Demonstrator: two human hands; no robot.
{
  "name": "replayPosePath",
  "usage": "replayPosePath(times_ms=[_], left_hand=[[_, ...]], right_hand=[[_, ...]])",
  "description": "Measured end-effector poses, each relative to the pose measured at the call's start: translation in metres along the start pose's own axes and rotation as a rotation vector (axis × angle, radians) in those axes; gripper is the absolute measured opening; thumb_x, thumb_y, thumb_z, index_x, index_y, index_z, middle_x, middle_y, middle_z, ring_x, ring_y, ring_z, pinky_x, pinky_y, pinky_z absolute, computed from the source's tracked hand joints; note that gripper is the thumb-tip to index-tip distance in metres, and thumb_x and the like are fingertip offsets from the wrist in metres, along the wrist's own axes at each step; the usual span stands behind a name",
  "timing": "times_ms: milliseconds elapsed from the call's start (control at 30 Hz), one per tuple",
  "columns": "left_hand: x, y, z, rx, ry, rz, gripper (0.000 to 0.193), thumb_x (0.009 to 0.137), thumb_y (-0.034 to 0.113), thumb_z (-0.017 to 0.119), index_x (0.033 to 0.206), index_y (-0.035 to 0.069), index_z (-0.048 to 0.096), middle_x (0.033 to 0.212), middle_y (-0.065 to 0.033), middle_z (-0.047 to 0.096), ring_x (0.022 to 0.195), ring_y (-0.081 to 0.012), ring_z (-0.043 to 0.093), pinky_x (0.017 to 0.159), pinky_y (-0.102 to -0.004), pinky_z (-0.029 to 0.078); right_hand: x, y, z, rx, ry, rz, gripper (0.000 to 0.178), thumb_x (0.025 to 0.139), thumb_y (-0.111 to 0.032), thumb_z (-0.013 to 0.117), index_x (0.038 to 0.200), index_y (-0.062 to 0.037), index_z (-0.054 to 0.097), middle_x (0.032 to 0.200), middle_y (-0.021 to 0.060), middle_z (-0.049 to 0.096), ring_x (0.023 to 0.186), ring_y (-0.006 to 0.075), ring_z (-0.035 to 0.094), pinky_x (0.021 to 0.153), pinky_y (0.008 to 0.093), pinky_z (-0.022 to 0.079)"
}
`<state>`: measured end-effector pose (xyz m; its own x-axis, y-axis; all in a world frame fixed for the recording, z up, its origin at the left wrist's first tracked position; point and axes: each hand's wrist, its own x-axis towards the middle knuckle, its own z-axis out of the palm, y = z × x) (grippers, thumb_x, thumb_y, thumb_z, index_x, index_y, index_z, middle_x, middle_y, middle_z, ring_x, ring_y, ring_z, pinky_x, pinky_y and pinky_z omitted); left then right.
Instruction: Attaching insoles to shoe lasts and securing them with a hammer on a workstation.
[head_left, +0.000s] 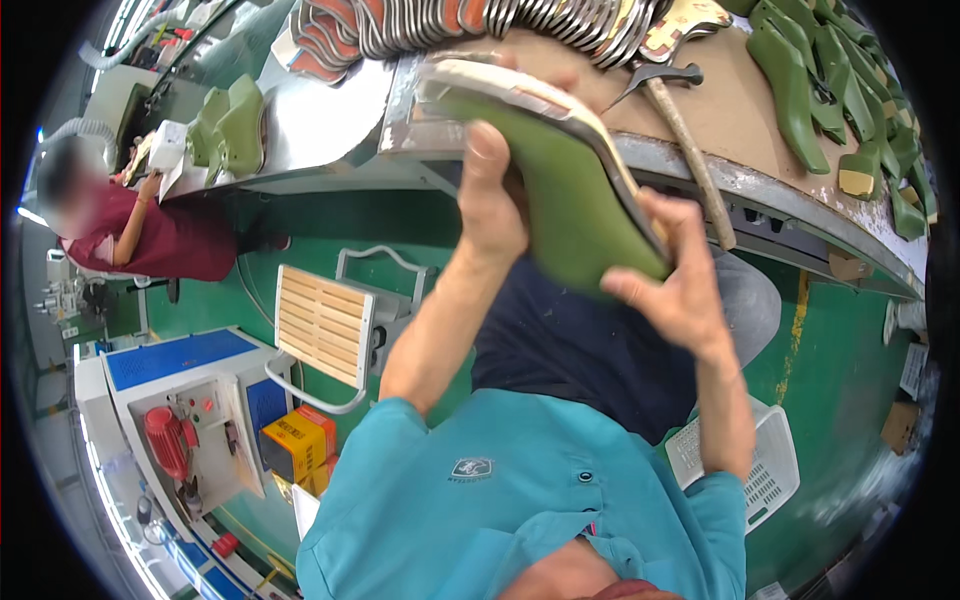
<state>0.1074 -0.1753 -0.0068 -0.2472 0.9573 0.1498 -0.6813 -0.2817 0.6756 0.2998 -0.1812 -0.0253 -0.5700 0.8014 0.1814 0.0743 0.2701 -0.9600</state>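
A green shoe last (560, 190) is held up in front of me, slightly blurred, with a pale insole (525, 88) along its upper side as I see it. My left hand (490, 195) grips one end, its thumb against the green side and its other fingers partly hidden behind. At the opposite end my right hand (680, 275) closes on the last, thumb on the green side and fingers over the sole edge. Behind the last, a hammer (690, 150) with a wooden handle lies on the bench, its handle sticking out past the edge.
The workbench (740, 110) bears a long row of metal-edged sole pieces (480, 20) and a heap of green lasts (830, 70) at right. More lasts (235, 125) stand at left, near a person in maroon (160, 230). A slatted chair (322, 325) and white basket (765, 465) are on the floor.
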Motion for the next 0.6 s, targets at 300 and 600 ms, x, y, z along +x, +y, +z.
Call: replayPosePath(times_ms=[300,600], left_hand=[[0.002,0.000,-0.058,-0.113,0.366,0.378,0.045,0.088,0.030,0.050,0.127,0.014,0.037,0.121,-0.0216,0.053,0.111,-0.0395,0.054,0.095,-0.0525,0.045],[-0.027,0.033,-0.098,0.609,0.402,0.200,0.060,0.087,0.016,0.056,0.141,0.004,0.034,0.132,-0.0170,0.048,0.122,-0.0276,0.048,0.102,-0.0388,0.041]], right_hand=[[0.082,0.035,-0.013,-0.408,-0.040,-0.394,0.059,0.065,-0.002,0.078,0.120,-0.0112,0.058,0.118,0.0122,0.056,0.109,0.0292,0.055,0.090,0.0387,0.048],[0.073,0.052,0.008,-0.619,-0.017,-0.437,0.064,0.062,-0.006,0.080,0.120,-0.0162,0.054,0.114,0.0147,0.052,0.101,0.0346,0.053,0.085,0.0423,0.047]])
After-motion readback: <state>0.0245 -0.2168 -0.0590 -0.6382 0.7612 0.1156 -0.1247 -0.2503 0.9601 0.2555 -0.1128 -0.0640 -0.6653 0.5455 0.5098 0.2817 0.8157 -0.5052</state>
